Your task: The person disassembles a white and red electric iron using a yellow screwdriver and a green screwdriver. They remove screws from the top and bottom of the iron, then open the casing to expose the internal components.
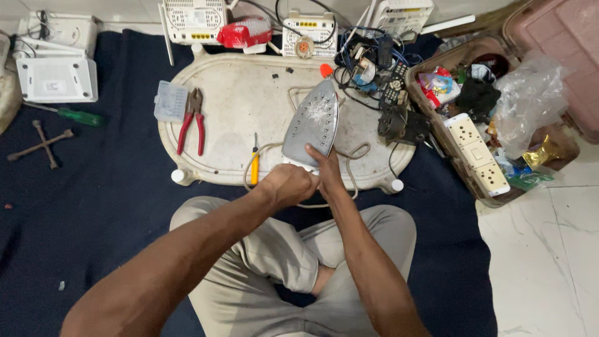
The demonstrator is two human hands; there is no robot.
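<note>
A clothes iron (pixel 312 118) lies upside down on an oval white tray (pixel 249 93), its scratched metal soleplate facing up and its tip pointing away from me. My left hand (pixel 288 185) is closed into a fist at the iron's near end, and what it holds is hidden. My right hand (pixel 324 168) rests against the near edge of the soleplate, fingers laid on it. The iron's beige cord (pixel 357 151) loops on the tray around both hands. A small yellow-handled screwdriver (pixel 254 163) lies just left of my left hand.
Red-handled pliers (pixel 192 125) and a small clear parts box (pixel 170 101) lie on the tray's left. A green screwdriver (pixel 78 115) and a cross wrench (pixel 42 145) lie on the dark blue mat. White routers line the far edge. A brown box (pixel 465 171) of sockets and parts stands right.
</note>
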